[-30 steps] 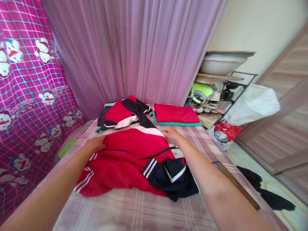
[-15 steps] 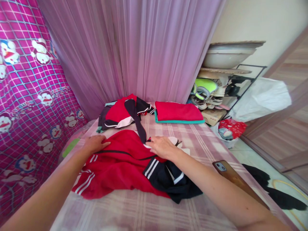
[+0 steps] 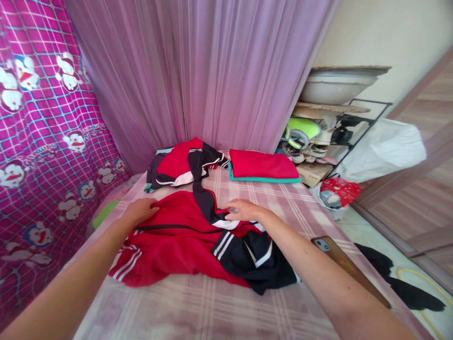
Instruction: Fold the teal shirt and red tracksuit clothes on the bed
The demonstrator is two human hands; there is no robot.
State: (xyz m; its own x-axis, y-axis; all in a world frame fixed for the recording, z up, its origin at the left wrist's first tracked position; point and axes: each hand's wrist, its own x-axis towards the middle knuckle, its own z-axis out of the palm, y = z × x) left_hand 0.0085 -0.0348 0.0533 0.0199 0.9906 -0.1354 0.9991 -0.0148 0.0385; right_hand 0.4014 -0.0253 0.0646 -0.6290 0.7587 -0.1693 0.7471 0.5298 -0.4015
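Note:
A red zip jacket (image 3: 177, 257) with white-striped cuffs or hem at its left end lies spread on the bed. A black zip line crosses it, and a dark navy part with white stripes (image 3: 237, 255) is bunched at its right. My left hand (image 3: 141, 211) grips the jacket's far left edge, its fingers bent over the cloth. My right hand (image 3: 244, 210) is over the far right side, thumb and fingers apart, beside a black-and-white strip of the jacket (image 3: 208, 208). Part of the navy cloth is hidden under my right forearm.
Behind lie a heap of red and navy clothes (image 3: 177, 163) and a folded red cloth (image 3: 264, 165) on a teal one. A phone (image 3: 348, 269) is on the bed at right. A shoe rack (image 3: 375, 120) stands beyond, and purple curtains (image 3: 212, 71) hang behind.
My right hand has let go of the dark strip and shifted slightly right. That strip, raised before, now lies lower across the jacket. My left hand stays at the left edge.

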